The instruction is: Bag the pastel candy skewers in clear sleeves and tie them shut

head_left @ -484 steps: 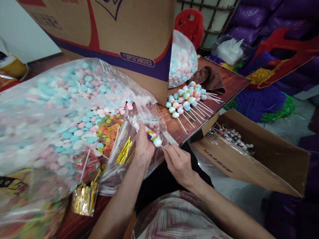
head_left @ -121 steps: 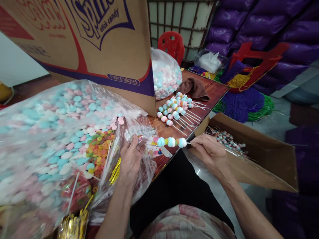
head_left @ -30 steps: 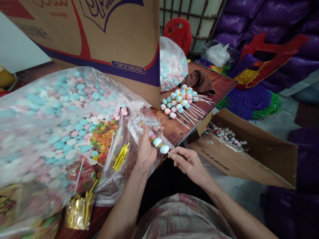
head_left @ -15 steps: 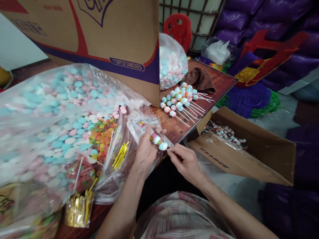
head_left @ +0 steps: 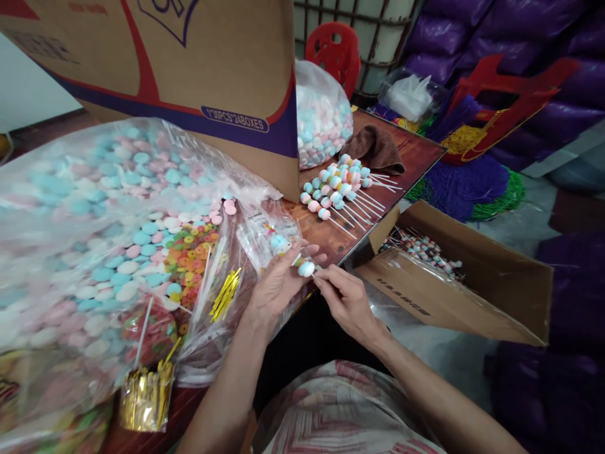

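Candy skewer [head_left: 302,265] — white-blue end disc, pink and yellow-green pieces behind it. Big bag [head_left: 94,208]: pastel blue, pink and white discs under clear film. Ring candies [head_left: 191,252]: orange, yellow, green, red. Twist ties [head_left: 225,293] gold; a second gold bundle [head_left: 144,397] lower left. Skewer pile [head_left: 335,186] — pink, blue, white discs on white sticks. Bench [head_left: 411,154] dark red-brown, wood-grain pattern. Cloth [head_left: 378,146] brown. Carton [head_left: 179,63] tan with red and navy bands, white lettering. Chair [head_left: 333,53] red. Sacks [head_left: 496,31] purple. Open box [head_left: 477,284] plain brown.
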Demonstrator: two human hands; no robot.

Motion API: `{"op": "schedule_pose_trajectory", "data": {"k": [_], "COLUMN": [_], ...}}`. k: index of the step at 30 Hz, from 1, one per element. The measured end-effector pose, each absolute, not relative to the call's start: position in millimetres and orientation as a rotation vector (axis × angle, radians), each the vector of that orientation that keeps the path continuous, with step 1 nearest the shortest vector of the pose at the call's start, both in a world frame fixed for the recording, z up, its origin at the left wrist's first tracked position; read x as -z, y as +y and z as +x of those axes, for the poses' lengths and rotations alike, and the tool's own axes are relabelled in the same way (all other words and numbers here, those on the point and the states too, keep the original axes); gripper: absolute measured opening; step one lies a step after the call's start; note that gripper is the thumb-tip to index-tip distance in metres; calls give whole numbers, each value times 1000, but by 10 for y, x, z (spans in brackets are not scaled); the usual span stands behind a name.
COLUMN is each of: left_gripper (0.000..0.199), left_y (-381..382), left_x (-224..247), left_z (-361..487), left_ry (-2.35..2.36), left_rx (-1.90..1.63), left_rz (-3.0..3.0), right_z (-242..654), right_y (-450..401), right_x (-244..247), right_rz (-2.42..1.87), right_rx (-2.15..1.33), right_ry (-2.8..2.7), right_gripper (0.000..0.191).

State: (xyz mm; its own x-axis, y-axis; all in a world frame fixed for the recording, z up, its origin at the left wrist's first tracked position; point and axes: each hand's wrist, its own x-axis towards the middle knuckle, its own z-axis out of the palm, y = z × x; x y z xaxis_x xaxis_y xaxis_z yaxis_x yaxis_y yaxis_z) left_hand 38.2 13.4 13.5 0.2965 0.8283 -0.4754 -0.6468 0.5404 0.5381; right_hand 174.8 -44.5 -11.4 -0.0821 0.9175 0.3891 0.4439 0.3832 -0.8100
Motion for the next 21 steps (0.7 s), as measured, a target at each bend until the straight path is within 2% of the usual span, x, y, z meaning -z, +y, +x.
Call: {"op": "schedule_pose_trajectory", "data": {"k": [6, 13, 21], "left_gripper": [21, 23, 21], "left_y": [256, 266, 197], "left_x": [-114, -108, -37], "left_z": [312, 314, 422], "left_ry": [861, 894, 934], "left_rx": [-1126, -1127, -1117], "left_rz": [216, 209, 203], "right_z": [1775, 1889, 1819], "right_y": [-502, -462, -432], "right_x": [141, 153, 166], "right_rz": [-1189, -1258, -1266], "right_rx": [-704, -298, -127], "right_ry": [-1705, -2045, -2100], "right_gripper": [18, 23, 28]}}
